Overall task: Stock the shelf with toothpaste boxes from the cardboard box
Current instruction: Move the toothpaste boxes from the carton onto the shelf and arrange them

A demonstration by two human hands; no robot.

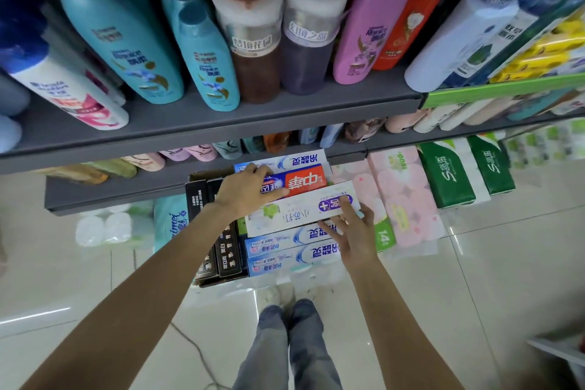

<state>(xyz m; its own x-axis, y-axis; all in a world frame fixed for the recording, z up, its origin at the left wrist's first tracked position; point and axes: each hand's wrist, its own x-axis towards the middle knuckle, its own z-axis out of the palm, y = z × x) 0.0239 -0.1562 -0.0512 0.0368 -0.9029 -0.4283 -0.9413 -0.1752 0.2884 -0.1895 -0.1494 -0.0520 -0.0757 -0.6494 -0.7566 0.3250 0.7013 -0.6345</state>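
A cardboard box [202,175] on the floor below the shelves is packed with toothpaste boxes: black ones [221,255] at the left, blue-white ones [285,247] at the front, a red-blue one [304,182] further back. A white toothpaste box with a purple label [304,210] lies tilted on top. My left hand [245,190] lies on the red-blue box and the white box's left end. My right hand [353,231] grips the white box's right end, thumb on top.
A grey shelf [190,123] above holds shampoo bottles [205,51]. A lower grey shelf [126,196] carries smaller bottles. Pink tissue packs [402,199] and green tissue packs [449,177] stand right of the box. My legs [288,345] are on the tiled floor.
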